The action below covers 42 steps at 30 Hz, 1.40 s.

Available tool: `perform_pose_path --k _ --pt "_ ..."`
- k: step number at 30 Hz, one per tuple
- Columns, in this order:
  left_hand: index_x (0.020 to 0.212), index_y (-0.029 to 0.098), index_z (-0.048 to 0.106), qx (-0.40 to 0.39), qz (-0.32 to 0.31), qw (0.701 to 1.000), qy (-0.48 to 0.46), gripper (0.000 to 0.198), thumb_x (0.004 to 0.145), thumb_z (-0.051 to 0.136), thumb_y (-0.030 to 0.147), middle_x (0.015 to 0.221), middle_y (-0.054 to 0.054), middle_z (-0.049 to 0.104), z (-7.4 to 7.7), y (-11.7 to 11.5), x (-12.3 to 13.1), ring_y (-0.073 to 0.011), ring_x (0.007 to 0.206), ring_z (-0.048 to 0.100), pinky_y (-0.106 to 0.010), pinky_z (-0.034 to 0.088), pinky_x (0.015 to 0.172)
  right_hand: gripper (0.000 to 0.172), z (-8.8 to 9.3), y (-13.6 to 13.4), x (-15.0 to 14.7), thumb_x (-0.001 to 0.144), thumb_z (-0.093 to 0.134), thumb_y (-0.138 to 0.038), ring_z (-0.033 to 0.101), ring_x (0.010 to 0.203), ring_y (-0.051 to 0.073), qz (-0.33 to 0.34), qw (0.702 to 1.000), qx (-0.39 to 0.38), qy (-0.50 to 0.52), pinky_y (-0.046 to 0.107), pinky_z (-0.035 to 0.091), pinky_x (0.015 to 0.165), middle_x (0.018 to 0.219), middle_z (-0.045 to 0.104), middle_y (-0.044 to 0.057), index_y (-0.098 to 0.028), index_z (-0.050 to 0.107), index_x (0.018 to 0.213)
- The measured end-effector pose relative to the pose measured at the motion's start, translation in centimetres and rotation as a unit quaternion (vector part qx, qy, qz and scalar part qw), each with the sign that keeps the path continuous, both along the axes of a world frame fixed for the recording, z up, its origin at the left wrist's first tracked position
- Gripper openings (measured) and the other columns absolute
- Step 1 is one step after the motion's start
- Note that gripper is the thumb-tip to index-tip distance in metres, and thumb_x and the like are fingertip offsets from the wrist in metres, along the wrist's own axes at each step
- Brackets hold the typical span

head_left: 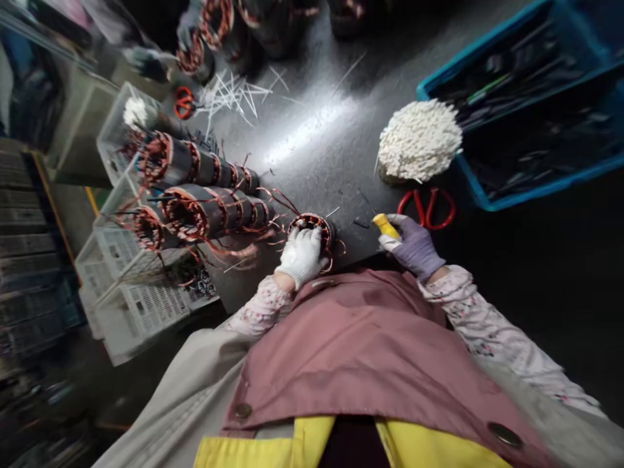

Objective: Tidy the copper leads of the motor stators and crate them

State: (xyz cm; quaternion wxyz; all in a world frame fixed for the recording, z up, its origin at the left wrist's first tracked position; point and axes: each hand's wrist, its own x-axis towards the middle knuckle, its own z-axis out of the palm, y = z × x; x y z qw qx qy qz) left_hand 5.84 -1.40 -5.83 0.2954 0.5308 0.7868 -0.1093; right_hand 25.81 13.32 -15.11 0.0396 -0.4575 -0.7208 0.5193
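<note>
My left hand [301, 255], in a white glove, rests closed on top of a round motor stator with copper windings [316, 227] that stands at the near edge of the dark table [316, 143]. My right hand [414, 246], in a purple glove, is closed round a yellow-handled tool [386, 225] just right of the stator. Red-handled scissors [429, 208] lie right behind that hand.
Rows of wound stators [195, 188] lie stacked at the left over white plastic crates [131, 305]. A bundle of white sticks [419, 140] stands at the right beside a blue bin [526, 104]. Loose white strips [234, 94] and orange scissors [184, 102] lie further back.
</note>
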Motion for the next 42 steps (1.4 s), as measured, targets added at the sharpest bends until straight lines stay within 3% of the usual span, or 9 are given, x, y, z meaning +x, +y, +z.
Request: perform_pose_path --k 2,6,10,14,18,27,37,40,42 --pt "0.148 0.001 0.045 -0.004 0.004 0.999 0.044 0.074 0.084 0.066 0.029 0.140 -0.024 0.063 -1.3 -0.3 1.3 -0.0328 0.133 0.058 -0.050 0.031 0.125 0.049 0.1 -1.5 1.5 0.084 0.060 -0.042 0.075 0.092 0.027 0.001 0.998 -0.049 0.050 0.040 0.063 0.083 0.111 0.077 0.011 -0.017 0.068 0.126" --pt "0.150 0.003 0.042 0.025 0.005 0.996 0.088 0.075 0.086 0.067 0.033 0.146 -0.023 0.059 -3.1 -1.7 1.4 -0.0314 0.136 0.056 -0.046 0.037 0.122 0.036 0.4 -4.0 3.0 0.089 0.057 -0.045 0.074 0.109 0.027 0.045 0.995 -0.053 0.069 0.041 0.059 0.099 0.117 0.077 0.006 -0.026 0.075 0.115" --pt "0.143 0.002 0.052 -0.014 -0.051 0.995 0.085 0.070 0.084 0.070 0.034 0.130 -0.023 0.069 -4.1 -1.1 0.0 -0.0324 0.126 0.063 -0.048 0.034 0.122 0.044 0.6 -4.8 2.6 0.087 0.059 -0.036 0.075 0.103 0.028 0.119 0.992 -0.038 -0.011 0.038 0.060 0.093 0.116 0.077 0.009 -0.020 0.071 0.126" --pt "0.137 0.002 0.058 -0.038 -0.074 0.993 0.087 0.066 0.082 0.072 0.038 0.114 -0.021 0.075 -4.8 -0.1 -0.7 -0.0321 0.114 0.069 -0.045 0.041 0.114 0.048 1.2 -4.6 1.6 0.094 0.054 -0.039 0.075 0.104 0.030 0.225 0.969 -0.003 -0.102 0.038 0.058 0.091 0.119 0.077 0.011 -0.020 0.068 0.136" --pt "0.132 0.006 0.062 -0.022 -0.077 0.992 0.094 0.061 0.081 0.074 0.039 0.111 -0.019 0.076 -5.0 -0.2 -0.9 -0.0316 0.111 0.070 -0.044 0.044 0.109 0.051 2.2 -4.5 1.0 0.100 0.047 -0.040 0.072 0.113 0.029 0.271 0.950 0.046 -0.150 0.035 0.055 0.092 0.132 0.071 0.011 -0.022 0.062 0.145" --pt "0.129 0.008 0.064 -0.025 -0.089 0.991 0.100 0.057 0.084 0.071 0.041 0.108 -0.018 0.077 -5.1 -0.3 -0.8 -0.0318 0.110 0.070 -0.044 0.044 0.107 0.055 4.3 -3.2 -0.5 0.104 0.034 -0.042 0.073 0.100 0.028 0.361 0.900 0.088 -0.228 0.032 0.046 0.070 0.124 0.073 0.016 -0.020 0.053 0.151" --pt "0.129 0.006 0.064 -0.036 -0.070 0.991 0.108 0.057 0.084 0.070 0.040 0.106 -0.021 0.076 -5.5 -0.4 -1.1 -0.0331 0.107 0.070 -0.046 0.046 0.102 0.049 2.1 1.4 -3.1 0.102 0.041 -0.047 0.071 0.104 0.026 0.453 0.875 0.105 -0.135 0.031 0.045 0.077 0.120 0.075 0.011 -0.023 0.063 0.138" --pt "0.121 0.010 0.069 -0.044 -0.079 0.991 0.104 0.047 0.084 0.069 0.039 0.101 -0.018 0.077 -5.3 -0.2 -1.0 -0.0315 0.102 0.072 -0.044 0.047 0.100 0.050 2.2 1.1 -5.4 0.101 0.043 -0.049 0.072 0.099 0.028 0.468 0.868 0.126 -0.105 0.032 0.046 0.077 0.114 0.076 0.015 -0.019 0.066 0.134" --pt "0.114 0.010 0.071 -0.062 -0.081 0.989 0.103 0.040 0.086 0.067 0.038 0.099 -0.017 0.077 -5.1 -0.1 -1.0 -0.0304 0.101 0.072 -0.043 0.048 0.099 0.050 2.1 -0.2 -6.6 0.101 0.043 -0.047 0.072 0.101 0.028 0.442 0.887 0.096 -0.091 0.033 0.048 0.079 0.115 0.076 0.016 -0.017 0.066 0.134"
